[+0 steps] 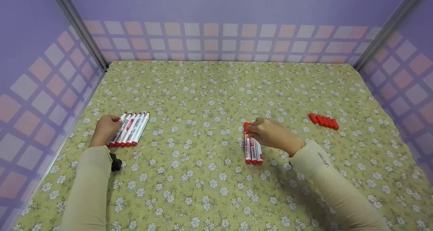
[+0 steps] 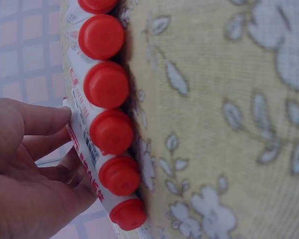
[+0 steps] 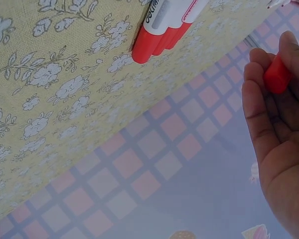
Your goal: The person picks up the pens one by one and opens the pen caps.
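Note:
On the left, a row of several uncapped white markers (image 1: pixel 135 129) lies side by side, red ends toward me. My left hand (image 1: pixel 105 128) is at the leftmost one; in the left wrist view its fingertips hold the upper side of that whiteboard marker (image 2: pixel 82 144). At centre right, three capped markers (image 1: pixel 253 151) lie together, and my right hand (image 1: pixel 270 133) is above their capped ends, covering part of them. A small red marker cap (image 3: pixel 277 75) is pinched between thumb and fingers of that hand, apart from the markers in the right wrist view.
Several loose red caps (image 1: pixel 324 121) lie in a short row at the right. A flowered yellow-green cloth (image 1: pixel 203 177) covers the table. Purple checked panels (image 1: pixel 230 38) stand at the back and both sides. A small black object (image 1: pixel 116 163) is at the left wrist.

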`<state>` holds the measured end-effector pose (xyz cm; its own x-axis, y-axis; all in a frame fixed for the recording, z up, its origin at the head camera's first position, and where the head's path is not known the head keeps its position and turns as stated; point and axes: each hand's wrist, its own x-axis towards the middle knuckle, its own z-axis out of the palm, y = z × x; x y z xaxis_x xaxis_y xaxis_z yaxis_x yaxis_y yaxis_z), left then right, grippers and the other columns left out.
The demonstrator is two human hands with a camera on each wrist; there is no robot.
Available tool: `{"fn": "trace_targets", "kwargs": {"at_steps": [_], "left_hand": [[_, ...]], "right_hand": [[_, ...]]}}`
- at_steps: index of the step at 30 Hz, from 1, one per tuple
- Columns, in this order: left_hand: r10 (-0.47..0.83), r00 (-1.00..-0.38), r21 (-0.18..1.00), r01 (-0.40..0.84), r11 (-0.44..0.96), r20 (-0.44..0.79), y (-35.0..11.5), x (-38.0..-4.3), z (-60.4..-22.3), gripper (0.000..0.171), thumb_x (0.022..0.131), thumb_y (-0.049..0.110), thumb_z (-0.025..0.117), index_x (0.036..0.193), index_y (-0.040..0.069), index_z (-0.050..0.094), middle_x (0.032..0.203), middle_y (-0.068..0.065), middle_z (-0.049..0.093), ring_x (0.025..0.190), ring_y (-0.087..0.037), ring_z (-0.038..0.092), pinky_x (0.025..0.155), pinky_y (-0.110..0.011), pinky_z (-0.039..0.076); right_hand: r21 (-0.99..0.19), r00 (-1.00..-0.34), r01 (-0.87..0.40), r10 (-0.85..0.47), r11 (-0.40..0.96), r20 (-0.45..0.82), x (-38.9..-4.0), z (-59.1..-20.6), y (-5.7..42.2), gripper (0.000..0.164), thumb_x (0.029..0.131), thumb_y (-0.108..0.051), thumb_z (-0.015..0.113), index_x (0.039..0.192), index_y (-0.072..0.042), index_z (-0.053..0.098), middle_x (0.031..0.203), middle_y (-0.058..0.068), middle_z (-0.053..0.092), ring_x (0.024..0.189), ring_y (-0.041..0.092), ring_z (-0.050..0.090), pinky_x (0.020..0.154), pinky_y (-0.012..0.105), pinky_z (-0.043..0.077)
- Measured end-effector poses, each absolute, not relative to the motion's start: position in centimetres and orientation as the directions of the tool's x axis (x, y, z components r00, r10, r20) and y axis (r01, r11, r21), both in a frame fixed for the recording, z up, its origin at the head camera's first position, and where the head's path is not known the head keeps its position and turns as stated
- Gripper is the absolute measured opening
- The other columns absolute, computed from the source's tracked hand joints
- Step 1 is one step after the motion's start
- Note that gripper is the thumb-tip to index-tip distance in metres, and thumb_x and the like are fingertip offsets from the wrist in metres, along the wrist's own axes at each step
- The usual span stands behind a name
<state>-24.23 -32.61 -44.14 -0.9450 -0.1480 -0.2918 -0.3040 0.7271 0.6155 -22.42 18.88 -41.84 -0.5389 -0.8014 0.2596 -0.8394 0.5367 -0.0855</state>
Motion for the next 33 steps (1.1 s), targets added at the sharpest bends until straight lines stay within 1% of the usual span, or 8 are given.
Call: {"fn": "trace_targets", "kwargs": {"at_steps": [3, 7, 13, 17, 19, 23, 28, 33], "left_hand": [[-0.149, -0.947, 0.612, -0.300, 0.732, -0.286, -32.6, -24.2, -44.2, 0.050, 0.097, 0.014, 0.037, 0.138, -0.015, 0.040, 0.139, -0.037, 0.040, 0.127, -0.048, 0.042, 0.100, -0.055, 0.040], [-0.152, -0.947, 0.614, -0.301, 0.730, -0.284, -32.7, -24.0, -44.3, 0.049, 0.095, 0.011, 0.036, 0.138, -0.014, 0.040, 0.139, -0.037, 0.041, 0.105, -0.042, 0.051, 0.078, -0.043, 0.046], [-0.154, -0.942, 0.625, -0.314, 0.715, -0.298, -32.7, -24.0, -44.3, 0.050, 0.093, 0.009, 0.035, 0.139, -0.013, 0.041, 0.139, -0.036, 0.041, 0.081, -0.025, 0.046, 0.060, -0.030, 0.038], [-0.162, -0.935, 0.625, -0.333, 0.706, -0.315, -32.7, -24.0, -44.2, 0.051, 0.096, 0.014, 0.034, 0.140, -0.012, 0.040, 0.140, -0.034, 0.041, 0.083, -0.026, 0.048, 0.065, -0.033, 0.042], [-0.166, -0.932, 0.631, -0.342, 0.697, -0.322, -32.8, -23.9, -44.1, 0.052, 0.098, 0.018, 0.034, 0.141, -0.012, 0.038, 0.141, -0.034, 0.040, 0.094, -0.032, 0.052, 0.074, -0.040, 0.046], [-0.156, -0.932, 0.655, -0.343, 0.673, -0.328, -32.8, -23.7, -43.9, 0.057, 0.099, 0.024, 0.034, 0.144, -0.011, 0.031, 0.144, -0.034, 0.035, 0.120, -0.041, 0.044, 0.093, -0.050, 0.043], [-0.163, -0.939, 0.675, -0.333, 0.658, -0.304, -32.5, -23.7, -43.6, 0.057, 0.099, 0.023, 0.034, 0.145, -0.010, 0.031, 0.144, -0.034, 0.034, 0.126, -0.045, 0.041, 0.100, -0.054, 0.040], [-0.191, -0.947, 0.686, -0.319, 0.654, -0.258, -31.8, -23.8, -43.4, 0.054, 0.100, 0.023, 0.034, 0.143, -0.009, 0.035, 0.143, -0.033, 0.037, 0.121, -0.043, 0.045, 0.093, -0.051, 0.044]], "right_hand": [[-0.077, -0.539, -0.839, -0.802, 0.539, 0.259, -22.5, -41.9, 18.8, 0.006, 0.088, -0.010, 0.069, 0.083, -0.007, 0.069, 0.068, 0.005, 0.062, 0.058, 0.013, 0.052, 0.054, 0.025, 0.043], [-0.070, -0.538, -0.839, -0.802, 0.540, 0.259, -22.5, -42.0, 18.8, 0.010, 0.088, -0.010, 0.069, 0.080, -0.007, 0.066, 0.067, 0.004, 0.059, 0.057, 0.012, 0.046, 0.053, 0.025, 0.039], [-0.079, -0.548, -0.833, -0.797, 0.548, 0.252, -22.4, -41.9, 18.9, 0.008, 0.089, -0.010, 0.068, 0.081, -0.007, 0.068, 0.070, 0.005, 0.062, 0.058, 0.013, 0.048, 0.053, 0.025, 0.039], [-0.095, -0.560, -0.827, -0.792, 0.555, 0.243, -22.4, -41.9, 18.9, 0.004, 0.088, -0.009, 0.069, 0.088, -0.006, 0.072, 0.074, 0.006, 0.066, 0.061, 0.014, 0.055, 0.055, 0.026, 0.044], [-0.099, -0.562, -0.826, -0.792, 0.555, 0.241, -22.4, -41.9, 18.9, 0.005, 0.088, -0.009, 0.069, 0.090, -0.006, 0.072, 0.075, 0.006, 0.066, 0.062, 0.014, 0.056, 0.055, 0.025, 0.046], [-0.102, -0.556, -0.829, -0.792, 0.550, 0.253, -22.4, -42.0, 19.0, 0.003, 0.087, -0.008, 0.070, 0.085, -0.005, 0.070, 0.070, 0.006, 0.062, 0.058, 0.012, 0.051, 0.053, 0.023, 0.042], [-0.105, -0.551, -0.832, -0.791, 0.544, 0.268, -22.5, -42.1, 19.2, 0.006, 0.087, -0.008, 0.069, 0.083, -0.005, 0.069, 0.070, 0.006, 0.062, 0.057, 0.011, 0.051, 0.052, 0.023, 0.042], [-0.097, -0.567, -0.820, -0.776, 0.564, 0.278, -22.7, -42.2, 19.6, 0.005, 0.089, -0.008, 0.068, 0.088, -0.004, 0.071, 0.074, 0.007, 0.065, 0.062, 0.014, 0.057, 0.055, 0.025, 0.048]]}}
